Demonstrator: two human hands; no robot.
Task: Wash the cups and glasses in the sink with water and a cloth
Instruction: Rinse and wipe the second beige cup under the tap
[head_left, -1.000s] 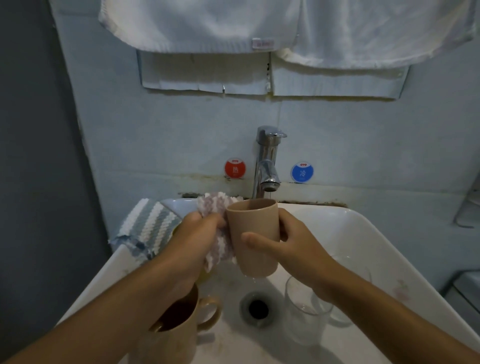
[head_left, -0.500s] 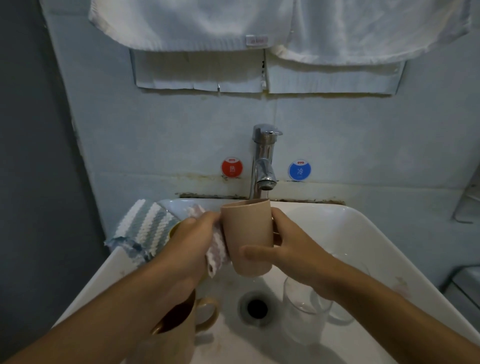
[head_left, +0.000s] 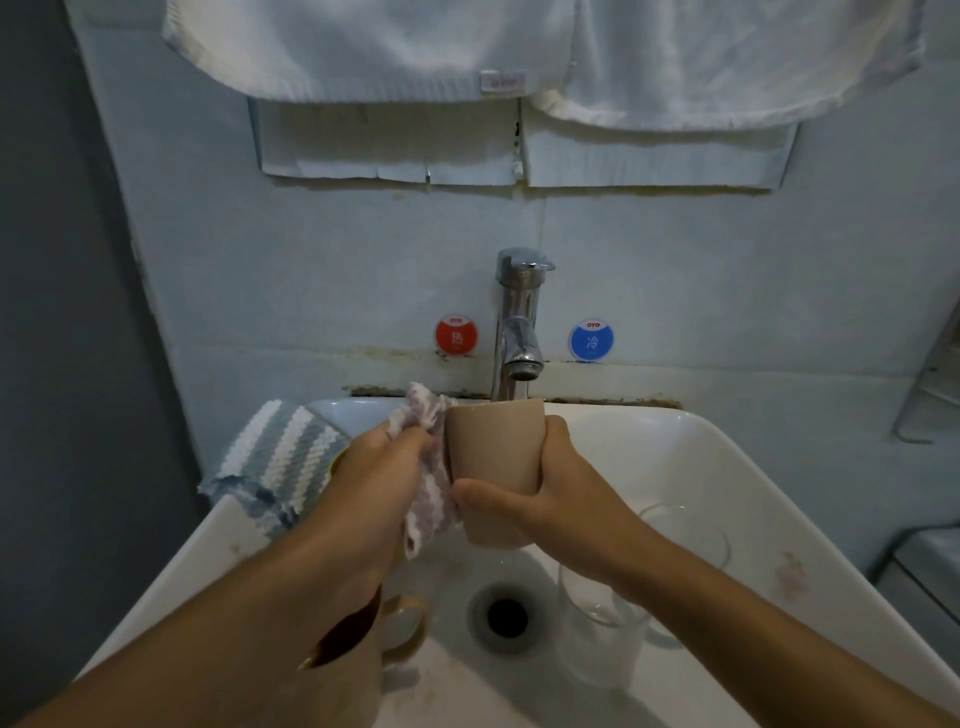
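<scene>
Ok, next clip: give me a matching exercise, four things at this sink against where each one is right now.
Things:
1. beige cup
2. washcloth
3. clear glass
4. striped towel

Places:
A. draped over the basin's left rim
B. standing in the basin, right of the drain
C. in the right hand, under the tap
D. in the left hand, against the cup's side

Pairs: 1-C, 2-D, 3-B, 4-A

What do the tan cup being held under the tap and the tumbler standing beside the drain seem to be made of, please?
The tan cup looks like matte plastic, possibly a fibre composite: opaque, dull, with no gloss or glaze highlights. The tumbler looks like clear glass, since the basin shows through its walls and its rim catches light; clear hard plastic cannot be ruled out.
</scene>
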